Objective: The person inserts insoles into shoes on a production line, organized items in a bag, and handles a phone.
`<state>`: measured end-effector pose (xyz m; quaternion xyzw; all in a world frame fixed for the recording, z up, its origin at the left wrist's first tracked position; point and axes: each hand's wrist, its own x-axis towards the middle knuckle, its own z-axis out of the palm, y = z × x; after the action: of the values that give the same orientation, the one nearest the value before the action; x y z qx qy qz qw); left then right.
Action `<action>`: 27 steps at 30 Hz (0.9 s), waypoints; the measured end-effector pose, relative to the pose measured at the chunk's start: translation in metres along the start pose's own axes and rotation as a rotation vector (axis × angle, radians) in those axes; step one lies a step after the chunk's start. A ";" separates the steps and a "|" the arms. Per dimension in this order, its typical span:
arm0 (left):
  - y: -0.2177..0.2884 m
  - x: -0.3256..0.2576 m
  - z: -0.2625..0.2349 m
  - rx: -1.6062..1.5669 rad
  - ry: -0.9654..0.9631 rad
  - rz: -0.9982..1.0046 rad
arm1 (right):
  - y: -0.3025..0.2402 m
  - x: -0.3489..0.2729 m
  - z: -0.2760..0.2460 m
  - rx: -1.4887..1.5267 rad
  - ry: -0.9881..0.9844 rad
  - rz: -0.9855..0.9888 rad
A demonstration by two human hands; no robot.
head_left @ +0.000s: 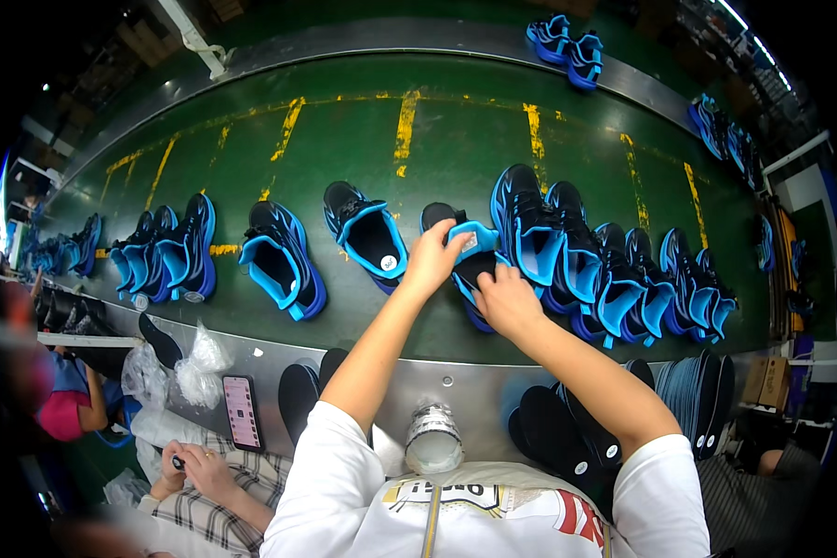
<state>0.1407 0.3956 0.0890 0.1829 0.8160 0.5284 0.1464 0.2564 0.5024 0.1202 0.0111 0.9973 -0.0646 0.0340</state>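
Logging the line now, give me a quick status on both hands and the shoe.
Left hand pulling up the blue tongue. Right hand at the opening of the black-and-blue shoe on the green belt. Neighbouring shoes crowd its right.

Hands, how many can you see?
4: the left hand and right hand on the middle shoe; a co-worker's two hands at lower left, by the phone. More may be hidden.

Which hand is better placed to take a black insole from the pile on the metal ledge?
Probably the right hand. It rests on the shoe directly above the insoles on the ledge. The left hand holds the shoe's tongue open and lies farther from them.
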 end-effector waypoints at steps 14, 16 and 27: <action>-0.016 0.000 0.014 -0.272 0.006 -0.102 | 0.016 0.029 0.033 -0.116 -0.059 -0.138; -0.014 -0.002 0.016 -0.199 0.064 -0.080 | 0.017 0.032 0.043 -0.151 -0.097 -0.121; -0.026 -0.007 0.019 -0.158 0.169 -0.029 | 0.005 0.047 0.023 -0.448 -0.729 -0.228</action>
<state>0.1513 0.3979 0.0584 0.1137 0.7838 0.6024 0.0989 0.2107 0.5056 0.0934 -0.1300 0.9045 0.1500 0.3776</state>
